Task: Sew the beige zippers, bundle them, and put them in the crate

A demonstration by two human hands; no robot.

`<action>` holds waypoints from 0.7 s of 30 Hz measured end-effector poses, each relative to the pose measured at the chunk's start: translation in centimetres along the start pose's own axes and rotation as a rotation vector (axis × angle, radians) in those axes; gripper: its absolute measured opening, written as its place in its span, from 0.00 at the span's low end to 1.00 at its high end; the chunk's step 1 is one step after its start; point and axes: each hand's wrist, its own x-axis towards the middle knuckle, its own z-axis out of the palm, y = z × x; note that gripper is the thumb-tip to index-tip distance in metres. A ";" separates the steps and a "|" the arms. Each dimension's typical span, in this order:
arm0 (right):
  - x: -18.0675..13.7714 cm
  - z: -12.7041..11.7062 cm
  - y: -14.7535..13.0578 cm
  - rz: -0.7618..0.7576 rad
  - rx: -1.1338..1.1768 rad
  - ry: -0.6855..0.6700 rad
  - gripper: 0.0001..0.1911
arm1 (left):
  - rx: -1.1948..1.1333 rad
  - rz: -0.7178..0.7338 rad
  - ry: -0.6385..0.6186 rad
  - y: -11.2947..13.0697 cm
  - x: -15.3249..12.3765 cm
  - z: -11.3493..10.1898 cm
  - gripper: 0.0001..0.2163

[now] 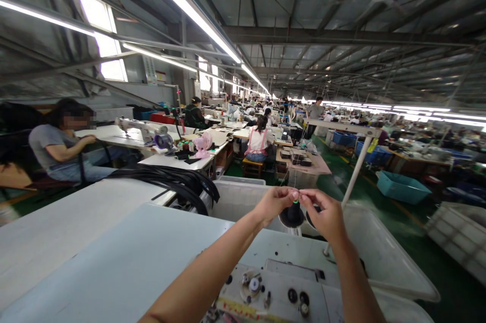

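Note:
Both my hands are raised in front of me over a white sewing machine (273, 287). My left hand (274, 203) pinches thumb and forefinger together, and my right hand (325, 214) pinches too. Their fingertips meet at a fine thread just above a black thread cone (291, 215) with a green tip. The thread itself is too thin to follow. The machine's knobs and tension discs (253, 285) lie below my forearms.
A white worktable (91, 257) spreads to my left, with a bundle of black straps (178, 181) at its far edge. Clear plastic bins (375, 257) stand behind the machine. A seated person (63, 140) works at the left; other workers sit farther back. A green aisle runs on the right.

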 end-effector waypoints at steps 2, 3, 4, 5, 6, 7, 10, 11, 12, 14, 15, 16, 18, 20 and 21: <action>-0.4 0.3 -0.1 0.051 0.022 0.002 0.08 | -0.021 -0.010 0.019 0.0 0.0 0.1 0.23; -0.5 0.5 -0.1 0.069 0.028 0.005 0.09 | -0.030 -0.006 0.026 0.0 0.0 0.2 0.23; -0.5 0.6 -0.2 0.081 0.028 0.012 0.09 | -0.037 0.004 0.030 0.0 0.0 0.3 0.22; -0.5 0.7 -0.3 0.089 0.021 0.026 0.09 | -0.036 0.018 0.034 0.0 0.0 0.4 0.21; -0.5 0.8 -0.4 0.093 0.006 0.043 0.09 | -0.017 0.041 0.046 0.1 0.0 0.4 0.21; -0.4 0.9 -0.5 0.093 -0.014 0.061 0.09 | 0.028 0.073 0.067 0.1 -0.1 0.4 0.20; -0.4 1.2 -0.7 0.090 -0.086 0.102 0.09 | 0.331 0.221 0.159 0.4 -0.4 0.5 0.15; -0.4 1.3 -0.8 0.090 -0.115 0.117 0.10 | 0.448 0.277 0.182 0.5 -0.6 0.5 0.14; -0.4 1.5 -0.8 0.094 -0.145 0.132 0.10 | 0.549 0.323 0.195 0.6 -0.7 0.5 0.12; -0.4 1.7 -0.8 0.111 -0.201 0.154 0.10 | 0.683 0.382 0.198 0.7 -1.1 0.5 0.10; -0.4 1.8 -0.7 0.121 -0.219 0.158 0.10 | 0.726 0.393 0.195 0.8 -1.2 0.6 0.10; -0.4 1.9 -0.7 0.132 -0.228 0.156 0.10 | 0.761 0.398 0.195 0.8 -1.4 0.6 0.10; -0.4 2.1 -0.7 0.152 -0.228 0.147 0.10 | 0.814 0.401 0.196 0.8 -1.5 0.6 0.10; -0.4 2.2 -0.8 0.167 -0.217 0.138 0.10 | 0.830 0.408 0.195 0.8 -1.6 0.6 0.10; -0.3 2.2 -0.9 0.174 -0.209 0.135 0.11 | 0.826 0.414 0.194 0.8 -1.6 0.5 0.10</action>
